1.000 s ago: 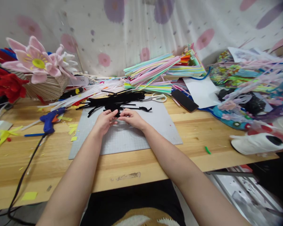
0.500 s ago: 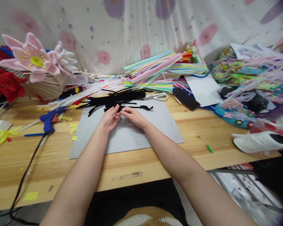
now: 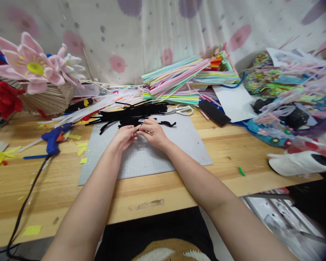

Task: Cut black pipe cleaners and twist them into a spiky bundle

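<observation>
Over the grey cutting mat point(image 3: 149, 165), my left hand point(image 3: 126, 137) and my right hand point(image 3: 153, 133) meet with thumbs and fingertips pinched together. A small dark bit of black pipe cleaner point(image 3: 138, 129) shows between the fingertips; most of it is hidden by my fingers. Just beyond my hands lies a thick bundle of black pipe cleaners point(image 3: 136, 110). One black piece with a bent end point(image 3: 168, 124) rests on the mat to the right of my right hand. White-handled scissors point(image 3: 184, 110) lie at the mat's back edge.
A blue glue gun point(image 3: 53, 139) with a black cord sits on the left, near yellow scraps point(image 3: 83, 160). Pastel pipe cleaners point(image 3: 179, 74) are piled at the back. A phone point(image 3: 214, 113), white paper point(image 3: 233, 103) and a white roll point(image 3: 299, 164) are on the right. Pink fuzzy flowers point(image 3: 21, 61) stand at left.
My right hand has turned, its fingers now curled over the top of the pinch. The left fingers have closed in toward it. My view has shifted slightly to the right.
</observation>
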`<state>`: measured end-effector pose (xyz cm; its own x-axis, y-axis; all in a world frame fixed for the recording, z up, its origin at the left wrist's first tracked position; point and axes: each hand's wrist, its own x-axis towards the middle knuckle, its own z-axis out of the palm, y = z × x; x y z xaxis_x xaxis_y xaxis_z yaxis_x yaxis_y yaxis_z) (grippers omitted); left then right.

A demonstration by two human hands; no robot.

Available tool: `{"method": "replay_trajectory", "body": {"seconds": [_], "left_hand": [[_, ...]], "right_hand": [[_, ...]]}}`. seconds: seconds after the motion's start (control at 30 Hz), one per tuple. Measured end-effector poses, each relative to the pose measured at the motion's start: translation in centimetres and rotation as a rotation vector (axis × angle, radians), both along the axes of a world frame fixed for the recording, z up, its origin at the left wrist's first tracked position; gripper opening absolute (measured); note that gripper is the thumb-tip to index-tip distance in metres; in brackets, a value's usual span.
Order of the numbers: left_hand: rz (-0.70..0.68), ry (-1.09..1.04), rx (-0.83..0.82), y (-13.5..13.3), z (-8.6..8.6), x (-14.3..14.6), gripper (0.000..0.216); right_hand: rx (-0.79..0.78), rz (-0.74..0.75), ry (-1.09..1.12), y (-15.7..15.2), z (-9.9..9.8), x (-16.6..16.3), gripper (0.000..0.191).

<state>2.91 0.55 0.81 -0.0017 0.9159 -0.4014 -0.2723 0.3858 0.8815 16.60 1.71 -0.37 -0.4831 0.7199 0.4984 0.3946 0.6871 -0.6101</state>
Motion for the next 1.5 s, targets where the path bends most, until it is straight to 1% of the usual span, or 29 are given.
{"method": "replay_trajectory", "body": {"seconds": [0.1,0.23,0.3,0.43,0.57,0.73,0.8,0.87,0.97,1.07,1.17,1.27,1.33,1.4,1.5], "left_hand": [[-0.017,-0.067,-0.041,0.0,-0.1,-0.2,0.018],[0.007,-0.173,0.002,0.0,-0.2,-0.7,0.008],[0.021,-0.189,0.050,0.0,-0.2,-0.9,0.010],[0.031,-0.111,0.106,-0.1,-0.3,-0.9,0.020],[0.010,-0.100,0.035,-0.3,-0.3,-0.3,0.022],[0.013,-0.284,-0.122,-0.4,0.0,0.2,0.015],[-0.004,-0.323,-0.137,-0.4,0.1,0.0,0.015],[-0.012,-0.319,-0.108,-0.4,0.1,-0.3,0.014],[0.000,-0.233,-0.018,-0.2,0.1,-0.7,0.017],[0.031,-0.033,0.143,-0.2,0.0,-0.7,0.028],[0.024,0.172,0.289,-0.3,-0.1,-0.4,0.032],[0.016,0.327,0.361,-0.4,0.1,-0.4,0.030],[0.027,0.411,0.397,-0.4,0.2,-0.7,0.029],[-0.014,0.461,0.429,-0.5,0.4,-1.2,0.029],[-0.132,0.535,0.495,-0.7,0.4,-1.6,0.026]], "right_hand": [[-0.012,0.015,-0.011,0.2,-0.1,0.1,0.018],[-0.136,0.027,0.063,1.2,-0.8,0.4,0.018],[-0.210,0.052,0.127,1.7,-1.2,0.7,0.016],[-0.320,0.110,0.190,1.9,-1.4,1.0,0.018],[-0.339,0.096,0.222,1.5,-1.1,0.8,0.020],[-0.315,0.093,0.274,1.2,-0.7,0.7,0.020],[-0.317,0.094,0.262,1.3,-0.7,0.7,0.019],[-0.332,0.091,0.237,1.3,-0.6,0.9,0.017],[-0.377,0.118,0.204,1.4,-0.6,1.3,0.016],[-0.433,0.156,0.194,1.4,-0.7,1.4,0.019],[-0.473,0.130,0.196,1.4,-0.8,1.2,0.022],[-0.494,0.078,0.191,1.4,-0.9,1.0,0.021],[-0.516,0.079,0.180,1.4,-0.8,1.1,0.020],[-0.546,0.099,0.158,1.4,-0.7,1.3,0.018],[-0.560,0.127,0.140,1.3,-0.5,1.5,0.020]]}}
